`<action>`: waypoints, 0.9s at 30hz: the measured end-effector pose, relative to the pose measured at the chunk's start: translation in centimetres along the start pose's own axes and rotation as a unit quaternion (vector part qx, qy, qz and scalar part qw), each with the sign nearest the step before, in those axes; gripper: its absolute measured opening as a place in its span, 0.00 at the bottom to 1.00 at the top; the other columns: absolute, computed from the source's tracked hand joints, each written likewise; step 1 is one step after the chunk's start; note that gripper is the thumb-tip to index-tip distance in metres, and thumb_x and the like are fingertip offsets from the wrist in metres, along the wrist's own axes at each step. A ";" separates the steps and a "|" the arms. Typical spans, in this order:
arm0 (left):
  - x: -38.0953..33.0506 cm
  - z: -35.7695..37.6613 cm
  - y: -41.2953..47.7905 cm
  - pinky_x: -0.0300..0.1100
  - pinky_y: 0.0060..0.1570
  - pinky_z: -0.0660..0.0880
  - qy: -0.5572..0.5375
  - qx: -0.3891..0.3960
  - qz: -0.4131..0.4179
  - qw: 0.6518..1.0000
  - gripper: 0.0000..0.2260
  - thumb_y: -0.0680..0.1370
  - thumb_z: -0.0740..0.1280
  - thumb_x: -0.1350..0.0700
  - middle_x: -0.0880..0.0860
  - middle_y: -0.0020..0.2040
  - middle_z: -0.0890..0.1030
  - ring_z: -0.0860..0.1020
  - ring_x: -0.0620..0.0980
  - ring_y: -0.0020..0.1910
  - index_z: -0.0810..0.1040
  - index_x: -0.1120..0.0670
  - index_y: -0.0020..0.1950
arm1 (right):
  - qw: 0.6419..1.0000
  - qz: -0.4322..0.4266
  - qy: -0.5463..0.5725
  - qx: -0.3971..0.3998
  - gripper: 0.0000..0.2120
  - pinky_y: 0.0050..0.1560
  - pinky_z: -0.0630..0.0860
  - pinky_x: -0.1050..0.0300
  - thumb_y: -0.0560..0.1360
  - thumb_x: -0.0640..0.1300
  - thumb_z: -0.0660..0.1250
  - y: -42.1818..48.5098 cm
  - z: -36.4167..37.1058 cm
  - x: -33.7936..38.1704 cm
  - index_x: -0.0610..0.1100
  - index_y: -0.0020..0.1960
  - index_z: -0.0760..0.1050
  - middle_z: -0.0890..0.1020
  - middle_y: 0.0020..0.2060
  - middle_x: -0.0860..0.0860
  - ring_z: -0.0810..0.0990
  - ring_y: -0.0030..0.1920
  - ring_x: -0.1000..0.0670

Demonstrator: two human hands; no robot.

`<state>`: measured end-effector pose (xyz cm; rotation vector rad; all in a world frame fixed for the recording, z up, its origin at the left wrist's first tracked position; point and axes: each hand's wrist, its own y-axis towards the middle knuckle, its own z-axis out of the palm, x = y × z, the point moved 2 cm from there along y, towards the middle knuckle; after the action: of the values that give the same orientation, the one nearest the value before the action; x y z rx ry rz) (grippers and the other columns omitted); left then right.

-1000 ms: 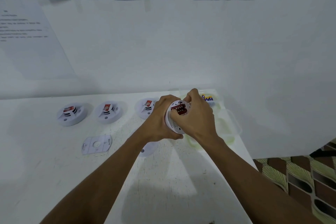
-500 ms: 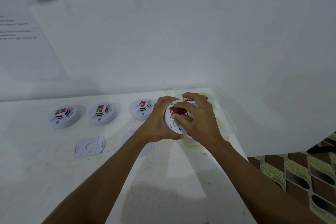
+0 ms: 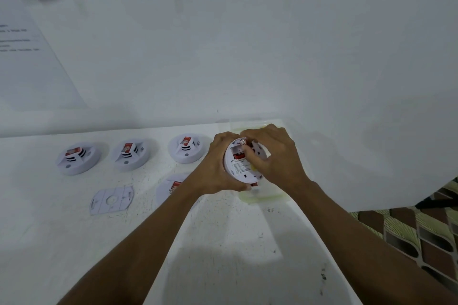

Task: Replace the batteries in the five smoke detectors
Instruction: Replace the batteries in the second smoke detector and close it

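Head camera view, looking down on two bare hands working just above a white table (image 3: pixel 235 255).

The likeliest slip, in my judgement, is at the right hand (image 3: pixel 277 156). Its fingertips pinch what looks like a red battery (image 3: pixel 239 156) in the open back of the smoke detector (image 3: pixel 239 171). A pull at an angle could bend the contacts, or let the battery pop free and drop to the table below. A second risk is the left hand (image 3: pixel 218 163): it grips only the rim, so a hard tug from the right could twist the detector loose.

The left hand has its fingers and thumb curled round the detector's left edge and holds it tilted, back toward the camera. The right hand comes over from the right, knuckles up, fingers curled down into the compartment. Both forearms reach in from the bottom of the frame.

Directly under the hands lies a clear plastic tray (image 3: pixel 260 199). Below the left forearm a fifth detector (image 3: pixel 171 188) is partly hidden. Left of that lies a flat white mounting plate (image 3: pixel 112 199).

Farther left of the left hand three more sit face up in a row: the nearest detector (image 3: pixel 187 148), the middle detector (image 3: pixel 131 153) and the farthest detector (image 3: pixel 78 158). Each has a red block on top. I cannot tell whether their batteries are new.
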<state>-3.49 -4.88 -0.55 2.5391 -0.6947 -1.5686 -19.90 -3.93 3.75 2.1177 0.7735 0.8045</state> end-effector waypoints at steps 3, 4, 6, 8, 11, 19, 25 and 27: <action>0.0 0.1 0.0 0.56 0.67 0.69 0.006 0.003 -0.006 1.000 0.39 0.57 0.78 0.39 0.53 0.66 0.69 0.70 0.55 0.66 0.64 0.36 0.64 | 1.000 0.004 0.011 -0.010 0.09 0.45 0.78 0.47 0.74 0.43 0.67 0.3 0.0 -0.3 0.39 0.48 0.82 0.85 0.42 0.48 0.81 0.44 0.47; 0.0 0.1 0.0 0.57 0.68 0.69 0.007 0.001 -0.005 1.000 0.39 0.58 0.78 0.39 0.53 0.65 0.70 0.70 0.56 0.66 0.63 0.34 0.64 | 0.999 0.019 0.023 -0.012 0.08 0.45 0.78 0.49 0.74 0.43 0.66 0.4 -0.1 -0.4 0.40 0.47 0.82 0.85 0.42 0.49 0.81 0.44 0.49; 0.1 -0.2 0.0 0.56 0.67 0.69 0.019 -0.007 0.006 1.000 0.39 0.58 0.79 0.41 0.51 0.65 0.70 0.70 0.54 0.65 0.63 0.33 0.64 | 0.996 0.066 0.057 -0.023 0.06 0.47 0.77 0.58 0.74 0.41 0.68 0.6 -0.5 -0.7 0.40 0.47 0.82 0.85 0.42 0.50 0.80 0.43 0.51; 0.4 -0.8 -0.1 0.56 0.66 0.70 0.031 -0.015 0.016 0.999 0.41 0.57 0.80 0.42 0.49 0.64 0.70 0.69 0.53 0.65 0.63 0.33 0.64 | 0.988 0.123 0.084 -0.029 0.02 0.46 0.73 0.67 0.73 0.37 0.71 0.5 -1.1 -1.5 0.41 0.46 0.82 0.84 0.41 0.52 0.79 0.42 0.55; 1.1 -1.7 -0.7 0.53 0.66 0.69 0.044 -0.035 0.024 0.998 0.42 0.57 0.80 0.43 0.43 0.63 0.69 0.68 0.49 0.65 0.61 0.29 0.64 | 0.974 0.207 0.086 0.041 0.04 0.42 0.69 0.71 0.73 0.39 0.72 -0.2 -1.7 -3.5 0.47 0.44 0.81 0.83 0.38 0.56 0.78 0.40 0.57; 1.7 -2.4 -1.3 0.48 0.68 0.68 0.061 -0.031 0.012 0.998 0.42 0.57 0.81 0.48 0.47 0.65 0.68 0.67 0.48 0.66 0.63 0.40 0.65 | 0.875 0.279 -0.025 0.395 0.02 0.46 0.78 0.58 0.75 0.44 0.71 -2.1 1.1 -4.9 0.47 0.47 0.81 0.86 0.43 0.49 0.82 0.40 0.53; 1.7 -2.7 -1.4 0.44 0.67 0.67 0.066 -0.026 0.014 0.997 0.43 0.56 0.82 0.48 0.48 0.65 0.68 0.66 0.47 0.66 0.64 0.40 0.66 | 0.878 0.326 -0.011 0.351 0.07 0.47 0.79 0.56 0.77 0.43 0.67 -1.6 0.3 -5.0 0.54 0.46 0.78 0.85 0.37 0.56 0.82 0.41 0.55; 1.7 -2.6 -1.3 0.41 0.67 0.65 0.062 -0.028 0.021 0.998 0.43 0.56 0.82 0.48 0.47 0.65 0.68 0.66 0.47 0.66 0.64 0.40 0.66 | 0.912 0.321 0.061 0.247 0.07 0.42 0.75 0.64 0.77 0.40 0.66 -0.8 -0.5 -3.9 0.52 0.45 0.79 0.84 0.38 0.57 0.81 0.40 0.57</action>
<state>-0.15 -4.90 -1.10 2.5382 -0.6760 -1.3851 -22.88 -6.09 2.27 2.8670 0.3424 1.1799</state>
